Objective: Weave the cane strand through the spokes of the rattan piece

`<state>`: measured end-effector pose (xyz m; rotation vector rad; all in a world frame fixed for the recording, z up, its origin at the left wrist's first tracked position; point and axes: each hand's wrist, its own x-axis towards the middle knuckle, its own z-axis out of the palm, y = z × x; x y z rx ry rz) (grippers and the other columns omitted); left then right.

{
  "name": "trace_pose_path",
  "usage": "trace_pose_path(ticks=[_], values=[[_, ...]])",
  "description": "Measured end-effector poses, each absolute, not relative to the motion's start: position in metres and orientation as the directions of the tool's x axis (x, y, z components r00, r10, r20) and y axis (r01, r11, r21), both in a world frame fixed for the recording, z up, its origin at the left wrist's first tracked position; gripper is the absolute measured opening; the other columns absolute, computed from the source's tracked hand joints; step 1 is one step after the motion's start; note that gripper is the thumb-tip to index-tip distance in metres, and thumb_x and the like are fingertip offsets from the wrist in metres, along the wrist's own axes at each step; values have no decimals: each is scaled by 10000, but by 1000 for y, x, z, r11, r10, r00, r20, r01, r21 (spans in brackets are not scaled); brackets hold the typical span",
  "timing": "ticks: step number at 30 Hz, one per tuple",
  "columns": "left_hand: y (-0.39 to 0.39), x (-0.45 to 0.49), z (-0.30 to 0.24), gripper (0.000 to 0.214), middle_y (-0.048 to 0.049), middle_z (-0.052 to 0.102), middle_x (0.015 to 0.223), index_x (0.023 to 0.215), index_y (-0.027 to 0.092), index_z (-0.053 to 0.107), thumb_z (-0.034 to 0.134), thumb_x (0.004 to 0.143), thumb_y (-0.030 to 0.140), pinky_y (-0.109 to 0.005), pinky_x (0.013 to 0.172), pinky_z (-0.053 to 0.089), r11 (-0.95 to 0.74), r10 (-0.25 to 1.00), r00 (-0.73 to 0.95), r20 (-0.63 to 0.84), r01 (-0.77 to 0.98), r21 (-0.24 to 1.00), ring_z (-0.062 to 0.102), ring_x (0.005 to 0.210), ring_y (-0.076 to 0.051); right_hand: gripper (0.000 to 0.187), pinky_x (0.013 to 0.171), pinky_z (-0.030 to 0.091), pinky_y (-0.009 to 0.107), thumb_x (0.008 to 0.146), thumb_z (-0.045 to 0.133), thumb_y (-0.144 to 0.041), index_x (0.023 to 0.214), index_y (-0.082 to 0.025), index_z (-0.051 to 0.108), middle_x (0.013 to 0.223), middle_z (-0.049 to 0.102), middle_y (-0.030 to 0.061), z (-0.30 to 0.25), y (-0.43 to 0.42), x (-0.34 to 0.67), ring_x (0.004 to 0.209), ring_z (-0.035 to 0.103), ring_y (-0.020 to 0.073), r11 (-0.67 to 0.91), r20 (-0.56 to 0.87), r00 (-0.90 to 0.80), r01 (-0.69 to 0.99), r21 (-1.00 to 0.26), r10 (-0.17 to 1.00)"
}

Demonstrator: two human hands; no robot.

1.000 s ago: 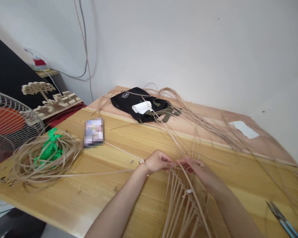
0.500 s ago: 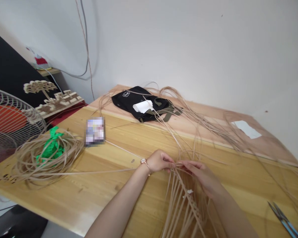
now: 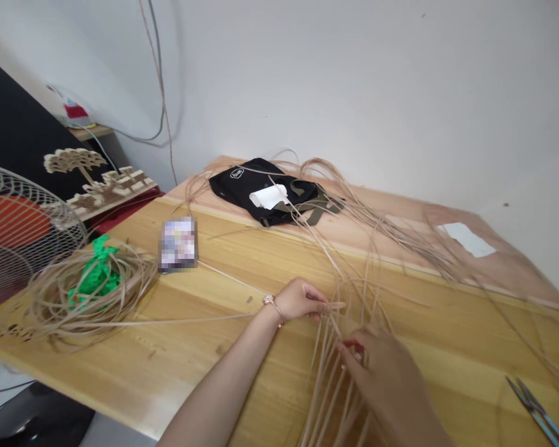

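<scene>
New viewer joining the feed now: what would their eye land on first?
Both hands, low in the middle: the left hand pinches pale cane strips, the right hand has fingers among them just below. Loose strips fan across the wooden table to a black bag at the far side; a coil tied in green lies left.

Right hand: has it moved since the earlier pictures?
Yes. The right hand slid down the cane strips toward the person, away from the black bag and the left hand.
</scene>
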<state>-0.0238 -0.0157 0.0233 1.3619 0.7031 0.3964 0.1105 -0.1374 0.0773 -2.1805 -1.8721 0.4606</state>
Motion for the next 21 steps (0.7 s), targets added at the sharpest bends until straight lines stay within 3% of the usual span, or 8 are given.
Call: trace_pose_path(ticks=[4,8,10,13,21], values=[[-16,-24,25,349,4,577,518,695,94,673,657,566,418,-176,482,352,175,632,742,-226,147,973,473,471,-71,131,564,348,293,685,487,-286,613,-227,579,616,582,20,77,-139,111,619,515,185,-245,-146,200,856,-455,969],[-16,-23,23,332,6,576,519,699,95,672,660,569,401,-179,482,351,185,633,743,-218,129,974,468,468,-71,197,487,357,252,679,493,-385,644,-210,575,542,551,0,80,-136,119,519,490,147,-371,-298,222,593,-714,928],[-16,-23,22,316,6,577,527,696,93,670,661,572,384,-182,485,354,183,633,746,-206,114,976,467,469,-71,248,504,382,250,658,516,-428,675,-193,593,577,585,12,80,-132,122,550,514,153,-398,-319,241,476,-784,917],[-16,-23,23,310,6,571,517,691,86,667,655,579,375,-180,472,345,175,631,749,-202,117,978,456,458,-68,248,518,398,253,629,548,-416,670,-180,610,594,614,23,80,-123,122,566,537,158,-407,-293,302,452,-794,907],[-16,-24,25,298,6,565,499,688,76,663,651,583,355,-176,474,350,195,624,751,-215,117,974,455,453,-64,155,488,384,246,630,542,-310,592,-185,626,558,633,26,75,-111,119,518,546,153,-393,-215,354,571,-721,910]])
